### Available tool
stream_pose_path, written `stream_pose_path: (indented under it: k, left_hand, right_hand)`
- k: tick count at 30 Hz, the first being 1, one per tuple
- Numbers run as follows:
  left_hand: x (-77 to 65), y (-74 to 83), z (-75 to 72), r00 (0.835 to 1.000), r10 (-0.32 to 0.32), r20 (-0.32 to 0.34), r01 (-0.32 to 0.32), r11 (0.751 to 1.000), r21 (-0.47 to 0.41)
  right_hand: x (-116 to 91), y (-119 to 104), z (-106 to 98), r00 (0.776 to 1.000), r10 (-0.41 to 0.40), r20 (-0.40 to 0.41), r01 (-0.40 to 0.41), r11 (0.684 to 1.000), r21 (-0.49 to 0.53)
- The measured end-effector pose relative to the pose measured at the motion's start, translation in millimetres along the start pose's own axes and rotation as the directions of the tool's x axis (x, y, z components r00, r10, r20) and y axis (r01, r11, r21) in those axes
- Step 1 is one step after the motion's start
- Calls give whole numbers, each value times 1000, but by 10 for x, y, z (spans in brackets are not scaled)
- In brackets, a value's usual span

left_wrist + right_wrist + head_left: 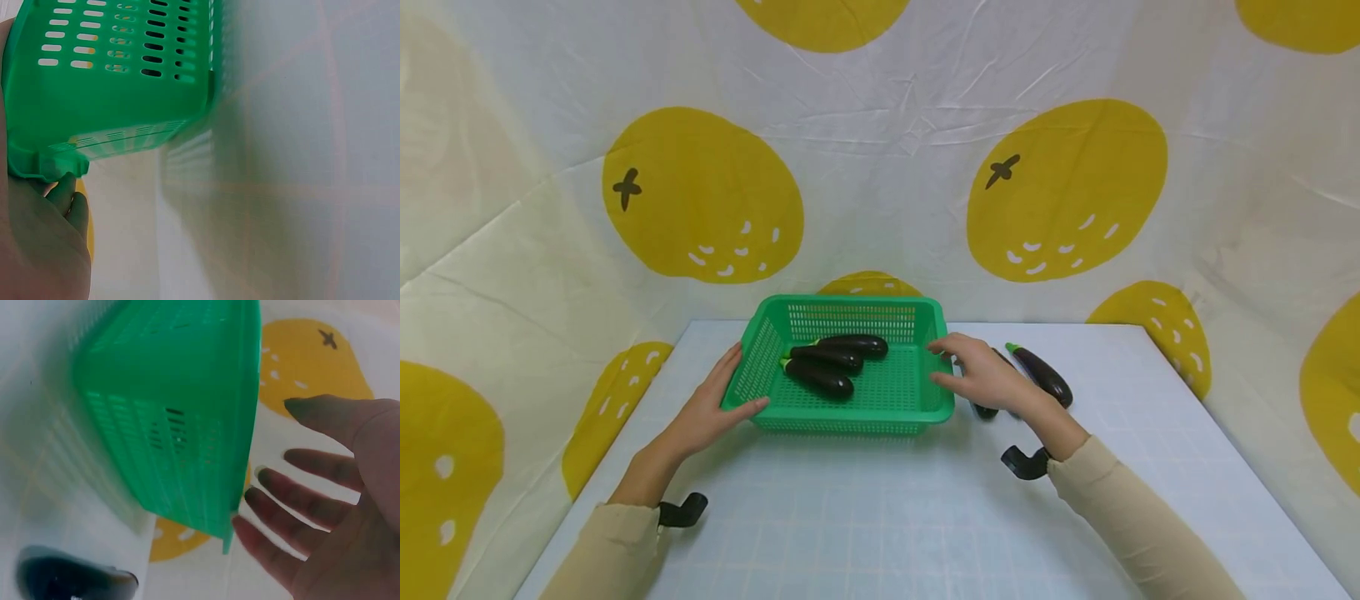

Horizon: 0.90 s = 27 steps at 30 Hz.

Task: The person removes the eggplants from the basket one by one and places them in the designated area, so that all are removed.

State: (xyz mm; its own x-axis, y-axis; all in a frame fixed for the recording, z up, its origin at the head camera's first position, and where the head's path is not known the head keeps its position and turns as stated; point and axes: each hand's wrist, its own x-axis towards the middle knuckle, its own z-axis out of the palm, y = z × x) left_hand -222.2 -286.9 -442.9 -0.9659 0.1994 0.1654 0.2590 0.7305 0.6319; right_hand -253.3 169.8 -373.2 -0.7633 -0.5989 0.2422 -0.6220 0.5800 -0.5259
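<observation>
A green plastic basket [850,415] with slotted walls stands toward the back of the table. Three dark eggplants [817,379] lie inside it, on the left half. My left hand [703,414] grips the basket's left side, thumb over the front-left rim and fingers along the outside. At the right rim hovers my right hand [981,371], its fingers spread and holding nothing; the right wrist view shows the palm and fingers [306,515] beside the basket wall [181,425]. Right of the basket, an eggplant [1042,375] lies on the table, and another [985,412] is partly hidden by my right hand.
The table [850,517] has a pale cloth with a faint grid. Behind it and at both sides hangs a white curtain [880,200] printed with large yellow fruit. Dark camera mounts [683,510] sit on both wrists.
</observation>
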Motion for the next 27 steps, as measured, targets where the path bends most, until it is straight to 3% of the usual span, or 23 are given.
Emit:
stream_pose_path:
  k: [9,27]
  left_hand:
    - [3,-3,2,1000,-6,-4,6,1000,7]
    - [22,-29,0,1000,-3,5,3,1000,-1]
  right_hand:
    - [199,-188,120,998,43,35,-39,994,-104]
    - [660,-474,562,992,13,123,-3,997,-80]
